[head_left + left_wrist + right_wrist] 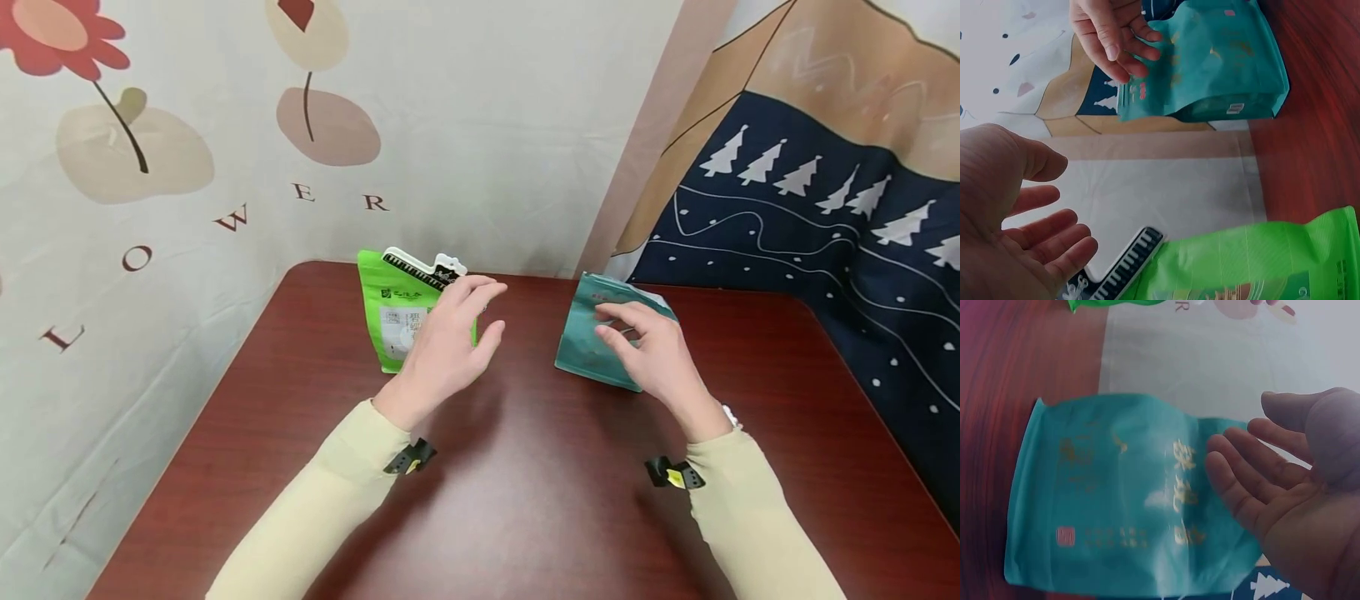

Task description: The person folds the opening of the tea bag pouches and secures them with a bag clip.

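Here, on the near side, cream sleeves point(322, 492) reach over the glossy red-brown worktop point(525, 475). Farther in, the left hand point(448, 340) and right hand point(654, 354) each have thumb and fingers apart; whether the right one touches the teal pouch point(1107, 500) is unclear. That pouch, slightly shiny with gold characters and a small pinkish seal, stands near the far edge, on the right. To its left stands a bright green pouch point(397, 321) with a pale label, a black-and-white clip point(420, 269) across its top.
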A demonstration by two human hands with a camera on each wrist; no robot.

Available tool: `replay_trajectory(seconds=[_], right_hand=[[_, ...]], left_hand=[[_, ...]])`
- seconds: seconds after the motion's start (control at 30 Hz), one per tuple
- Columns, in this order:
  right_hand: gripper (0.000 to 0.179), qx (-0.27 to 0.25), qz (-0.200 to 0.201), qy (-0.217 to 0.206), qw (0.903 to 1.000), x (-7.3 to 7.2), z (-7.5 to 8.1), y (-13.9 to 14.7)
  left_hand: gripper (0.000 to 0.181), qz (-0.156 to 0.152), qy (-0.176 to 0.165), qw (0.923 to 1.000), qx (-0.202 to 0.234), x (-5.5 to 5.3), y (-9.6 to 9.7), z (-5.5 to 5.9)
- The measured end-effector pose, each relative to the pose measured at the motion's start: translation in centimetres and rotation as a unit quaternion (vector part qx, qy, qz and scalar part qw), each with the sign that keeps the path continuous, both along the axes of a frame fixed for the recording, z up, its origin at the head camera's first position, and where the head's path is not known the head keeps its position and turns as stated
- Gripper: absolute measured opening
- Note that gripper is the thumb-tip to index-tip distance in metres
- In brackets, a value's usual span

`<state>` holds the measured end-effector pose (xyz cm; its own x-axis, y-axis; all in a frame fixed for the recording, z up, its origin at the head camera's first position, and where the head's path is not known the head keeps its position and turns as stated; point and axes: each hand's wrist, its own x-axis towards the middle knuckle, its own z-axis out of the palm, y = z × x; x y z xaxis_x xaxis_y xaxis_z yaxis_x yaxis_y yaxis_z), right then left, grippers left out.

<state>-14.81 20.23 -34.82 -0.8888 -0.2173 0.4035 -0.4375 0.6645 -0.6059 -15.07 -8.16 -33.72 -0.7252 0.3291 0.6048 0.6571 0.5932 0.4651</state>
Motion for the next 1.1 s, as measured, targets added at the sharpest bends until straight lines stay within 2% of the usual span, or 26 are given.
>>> replay_trajectory(seconds=[0.57,0.83,1.1], right_hand=[[0.027,-0.013,-0.061,0.056,0.9965,1.4,-0.4,3.5],[0.023,-0.036,-0.111,0.093,0.9888,1.5,-0.5,4.4],[0.02,-0.05,-0.132,0.125,0.982,1.2,-0.8,5.1]], left_hand=[[0.04,-0.03,-0.026,0.9988,-0.027,-0.2,3.1,-0.5],[0.041,-0.051,-0.047,0.9965,-0.046,-0.8,5.0,-0.3],[0.041,-0.06,-0.062,0.9948,-0.054,-1.4,6.9,-0.5]])
